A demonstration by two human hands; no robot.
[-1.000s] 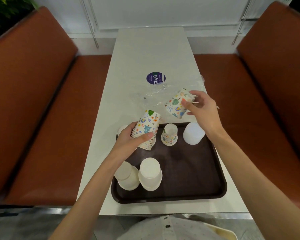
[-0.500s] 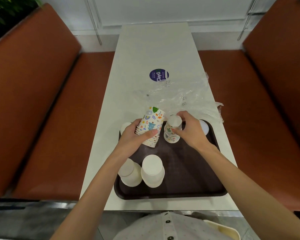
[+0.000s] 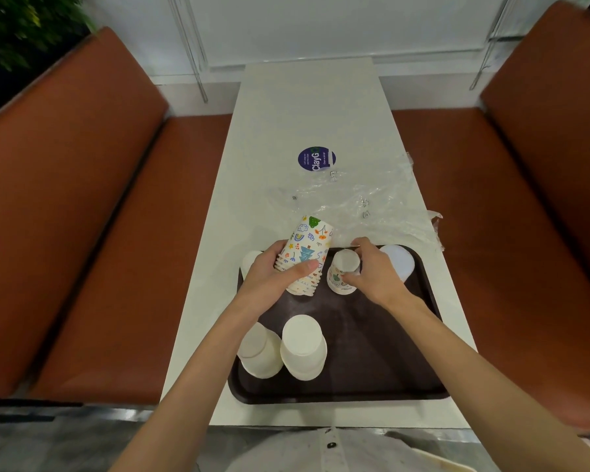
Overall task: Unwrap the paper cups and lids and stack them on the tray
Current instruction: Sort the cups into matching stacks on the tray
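Stack (image 3: 308, 253), gripped tilted far-right by the left hand (image 3: 273, 279), sits just left of the cup (image 3: 339, 279) the right hand (image 3: 377, 275) pinches.

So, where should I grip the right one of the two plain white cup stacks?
Probably low on its wall, from the right: this white stack stands upside down, narrowing upward, and the other stack sits close on its left.

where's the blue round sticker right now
In the head view, the blue sticker lies mid-table, beyond the tray, at the far edge of the crumpled clear wrap.
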